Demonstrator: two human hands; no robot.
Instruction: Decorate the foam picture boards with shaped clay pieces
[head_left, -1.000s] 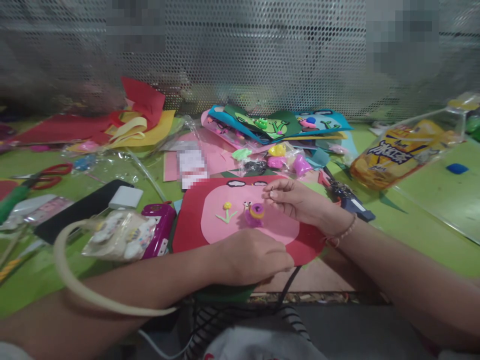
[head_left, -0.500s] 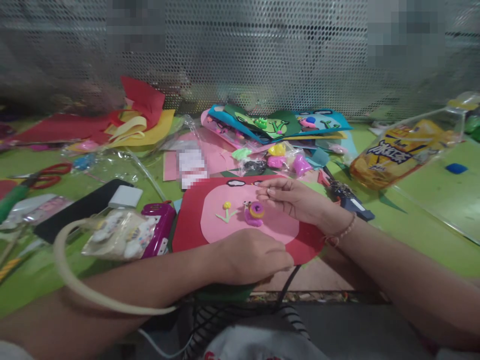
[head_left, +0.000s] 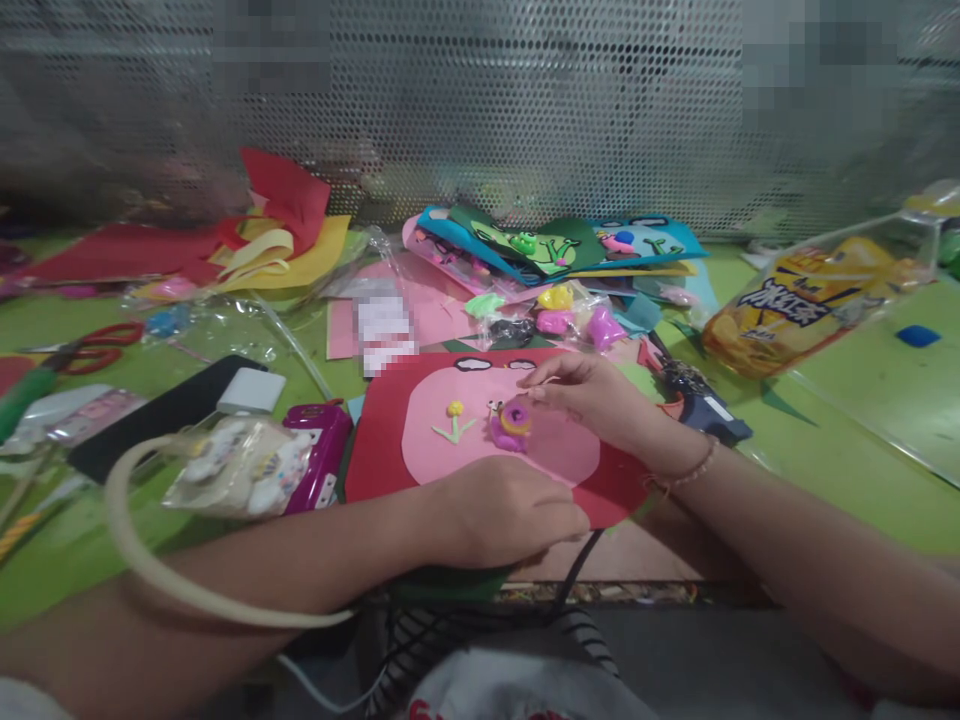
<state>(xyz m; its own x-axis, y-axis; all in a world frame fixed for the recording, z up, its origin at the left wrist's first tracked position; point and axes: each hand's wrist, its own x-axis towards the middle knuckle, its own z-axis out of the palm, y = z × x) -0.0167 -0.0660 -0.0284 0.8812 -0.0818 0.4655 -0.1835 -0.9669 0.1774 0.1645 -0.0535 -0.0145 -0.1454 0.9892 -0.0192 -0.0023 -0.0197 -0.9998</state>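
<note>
A red card (head_left: pixel 382 420) with a pink oval (head_left: pixel 427 455) lies before me. It bears a purple clay snail (head_left: pixel 510 438) with a yellow-rimmed shell and a yellow clay flower (head_left: pixel 454 410) with a light green stem. Curled fingers of my left hand (head_left: pixel 510 515) rest on the card's near edge; what lies under them is hidden. Just right of and above the snail, my right hand (head_left: pixel 589 395) has thumb and forefinger pinched together. Whatever is between those fingertips is too small to make out.
Bagged clay lumps (head_left: pixel 556 320) lie behind the card, near stacked clay pictures (head_left: pixel 525 245). At left are a purple case (head_left: pixel 319 450), a black phone (head_left: pixel 161 420) and red-handled scissors (head_left: pixel 97 345). A drink bottle (head_left: pixel 810 300) lies at right.
My right hand's fingers have drawn together into a pinch and shifted slightly right, beside the snail. The left hand stays in place on the card.
</note>
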